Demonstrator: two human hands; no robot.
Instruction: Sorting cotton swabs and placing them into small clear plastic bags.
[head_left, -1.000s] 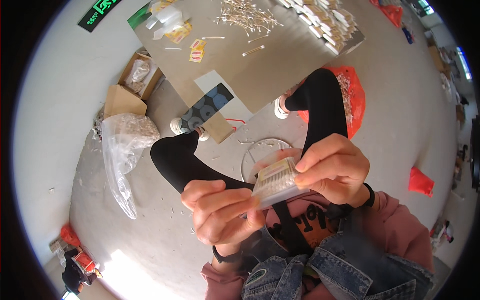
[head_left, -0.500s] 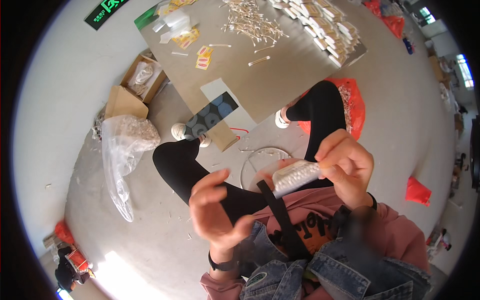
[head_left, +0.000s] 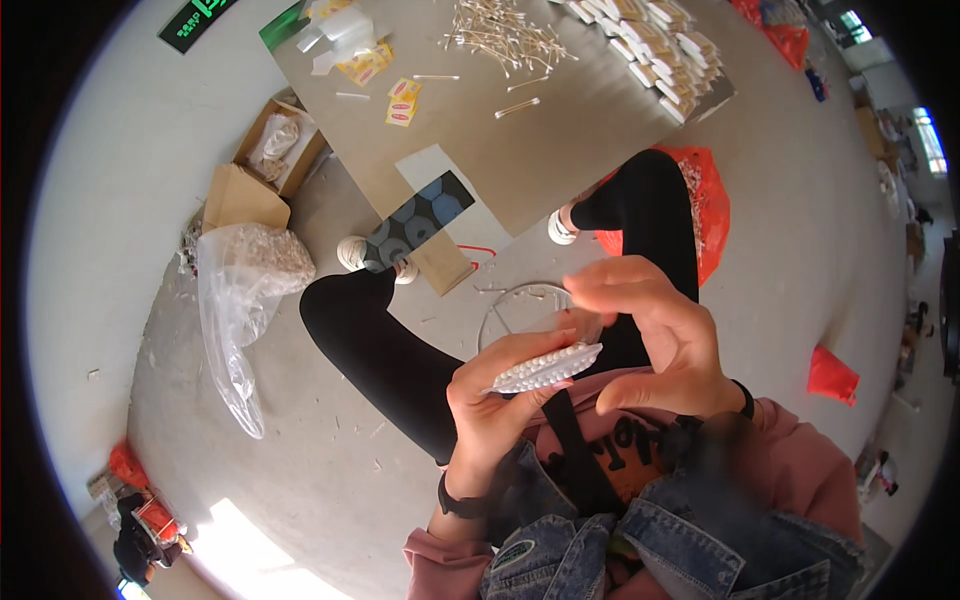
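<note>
at left, the person's left hand (head_left: 488,402) pinches a clear packet of cotton swabs (head_left: 546,369) between thumb and fingers. the packet's long visible edge, lined with white tips, slants up to the right, its far end pointing into the wide, seemingly unloaded curve of the right hand (head_left: 672,345), just beside it; the left hand is nearer, touching.

Left hand (head_left: 490,395): short of the near edge of the tabletop (head_left: 600,140), in front of the torso; fingers above, thumb below, closed in a pinch grip.
Right hand (head_left: 665,335): just to the left hand's right, curved into a wide C, thumb spread well apart from the fingers.
Right wrist (head_left: 735,395): turned inward, fingers pointing left.
Knees (head_left: 325,297): bent, wide apart, the right one beside the tabletop's right-hand edge.
</note>
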